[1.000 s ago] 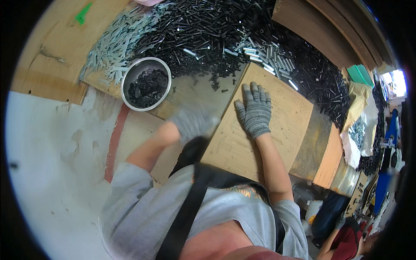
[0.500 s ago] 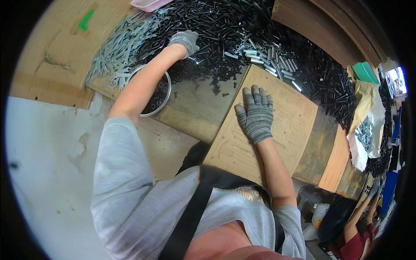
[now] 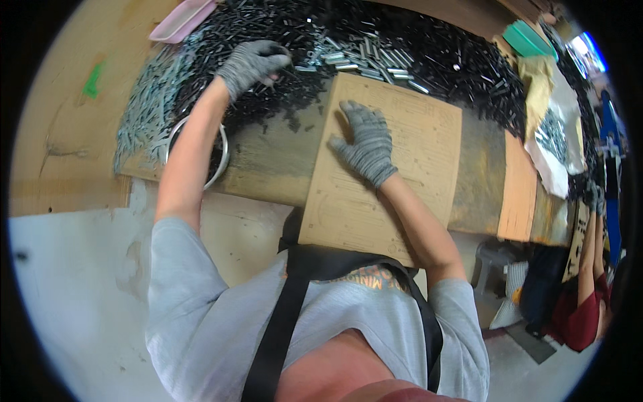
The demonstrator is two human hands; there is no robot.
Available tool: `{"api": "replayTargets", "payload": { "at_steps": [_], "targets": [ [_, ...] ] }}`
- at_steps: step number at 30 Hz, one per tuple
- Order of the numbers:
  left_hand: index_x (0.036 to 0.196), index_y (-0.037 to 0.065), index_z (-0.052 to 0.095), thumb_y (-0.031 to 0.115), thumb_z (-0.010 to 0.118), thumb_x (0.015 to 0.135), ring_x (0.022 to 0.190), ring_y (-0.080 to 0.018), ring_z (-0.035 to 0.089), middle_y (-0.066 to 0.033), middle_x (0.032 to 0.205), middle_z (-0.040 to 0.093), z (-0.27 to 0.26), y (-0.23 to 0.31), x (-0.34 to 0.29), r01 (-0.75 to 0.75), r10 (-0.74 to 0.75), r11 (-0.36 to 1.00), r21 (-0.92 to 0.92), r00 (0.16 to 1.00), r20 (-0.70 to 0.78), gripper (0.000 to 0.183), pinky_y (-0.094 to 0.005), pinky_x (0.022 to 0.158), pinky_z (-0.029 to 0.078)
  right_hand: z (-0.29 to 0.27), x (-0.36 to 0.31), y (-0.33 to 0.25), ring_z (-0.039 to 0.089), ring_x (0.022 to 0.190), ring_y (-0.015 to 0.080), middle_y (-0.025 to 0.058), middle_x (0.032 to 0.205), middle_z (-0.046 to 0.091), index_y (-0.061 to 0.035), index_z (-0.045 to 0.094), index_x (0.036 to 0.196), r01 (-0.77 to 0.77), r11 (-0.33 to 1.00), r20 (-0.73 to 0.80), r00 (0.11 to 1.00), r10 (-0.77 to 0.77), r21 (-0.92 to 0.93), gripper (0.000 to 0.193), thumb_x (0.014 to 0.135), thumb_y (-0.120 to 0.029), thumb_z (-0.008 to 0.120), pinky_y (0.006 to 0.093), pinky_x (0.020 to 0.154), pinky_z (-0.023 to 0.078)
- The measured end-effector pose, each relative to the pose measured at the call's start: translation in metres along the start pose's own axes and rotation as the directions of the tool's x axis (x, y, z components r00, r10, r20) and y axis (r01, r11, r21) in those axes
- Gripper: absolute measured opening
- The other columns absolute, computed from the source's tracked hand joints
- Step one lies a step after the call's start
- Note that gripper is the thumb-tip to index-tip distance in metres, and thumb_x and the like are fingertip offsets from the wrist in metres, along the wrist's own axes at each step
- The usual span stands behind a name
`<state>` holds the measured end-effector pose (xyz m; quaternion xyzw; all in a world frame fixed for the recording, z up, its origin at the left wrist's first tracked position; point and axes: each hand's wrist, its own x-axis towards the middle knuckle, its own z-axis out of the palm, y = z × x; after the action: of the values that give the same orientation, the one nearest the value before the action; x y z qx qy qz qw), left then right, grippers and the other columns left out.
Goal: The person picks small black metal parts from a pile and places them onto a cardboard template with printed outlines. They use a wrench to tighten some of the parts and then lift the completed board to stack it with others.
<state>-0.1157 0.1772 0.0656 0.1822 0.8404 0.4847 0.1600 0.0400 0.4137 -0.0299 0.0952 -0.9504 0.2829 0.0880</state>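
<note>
My left hand [image 3: 252, 67], in a grey knitted glove, is over the heap of small black bolts [image 3: 221, 41]. Its fingers are curled in toward the thumb; whatever lies between the tips is too dark and blurred to make out. My right hand [image 3: 367, 142], gloved alike, rests open on a brown cardboard sheet [image 3: 422, 161] printed with line drawings of parts. Shiny metal tubes [image 3: 368, 57] lie just beyond the sheet's far edge. Below my left wrist, a round container with a pale rim [image 3: 223, 155] is partly hidden by my forearm.
Flat grey metal strips [image 3: 151, 110] are heaped at the left, near a pink tray [image 3: 181, 20]. At the right are a green bin [image 3: 529, 39] and paper holding small metal parts [image 3: 552, 134]. A co-worker's arm [image 3: 587, 251] reaches in at the far right.
The view has turned, shifting the whole scene. My left hand has come up from among the bolts, fingers curled. My right hand stays on the cardboard, its fingers closer together.
</note>
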Motion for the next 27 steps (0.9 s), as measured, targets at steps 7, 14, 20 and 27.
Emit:
{"api": "replayTargets", "payload": {
  "at_steps": [7,14,20,27],
  "targets": [
    [0.098,0.000,0.067,0.024,0.069,0.084,0.058,-0.0107,0.060,-0.0064,0.072,0.066,0.171,0.021,-0.022,0.223,-0.097,0.887,-0.406,0.946,0.309,0.027,-0.0256,0.055,0.051,-0.050,-0.031,0.042,0.066,0.089,0.0243,0.0141,0.097,0.069,-0.0037,0.064,0.110,-0.347,0.766,0.138,0.935,0.327,0.541,0.030,0.082,-0.017,0.067,0.0325,0.081,0.052],
    [0.101,0.005,0.070,0.039,0.069,0.079,0.091,-0.0187,0.064,-0.0112,0.097,0.069,0.180,0.007,-0.029,-0.127,0.082,0.965,0.228,0.977,0.199,0.041,-0.0333,0.083,0.050,-0.079,-0.062,0.060,0.065,0.083,0.0291,0.0109,0.092,0.069,-0.0095,0.069,0.098,-0.166,0.984,0.126,0.977,0.174,-0.069,0.023,0.083,-0.026,0.065,0.0375,0.074,0.051],
    [0.103,0.003,0.068,0.035,0.069,0.079,0.090,-0.0180,0.065,-0.0110,0.095,0.069,0.156,0.005,-0.006,-0.089,0.078,0.991,0.098,0.992,0.104,0.040,-0.0317,0.081,0.051,-0.097,-0.049,0.045,0.064,0.081,0.0279,0.0088,0.086,0.068,-0.0119,0.068,0.093,-0.223,0.969,-0.020,0.975,0.222,-0.103,0.018,0.082,-0.026,0.065,0.0395,0.073,0.051],
    [0.104,0.013,0.067,0.031,0.061,0.083,0.094,-0.0267,0.063,-0.0089,0.104,0.067,0.174,0.015,0.018,-0.323,0.219,0.768,0.552,0.944,0.246,0.027,-0.0365,0.086,0.049,-0.086,0.000,0.025,0.064,0.084,0.0276,0.0090,0.089,0.066,-0.0119,0.063,0.095,-0.114,0.897,0.071,0.985,0.159,-0.426,0.020,0.077,-0.023,0.067,0.0398,0.073,0.050]
  ]
}}
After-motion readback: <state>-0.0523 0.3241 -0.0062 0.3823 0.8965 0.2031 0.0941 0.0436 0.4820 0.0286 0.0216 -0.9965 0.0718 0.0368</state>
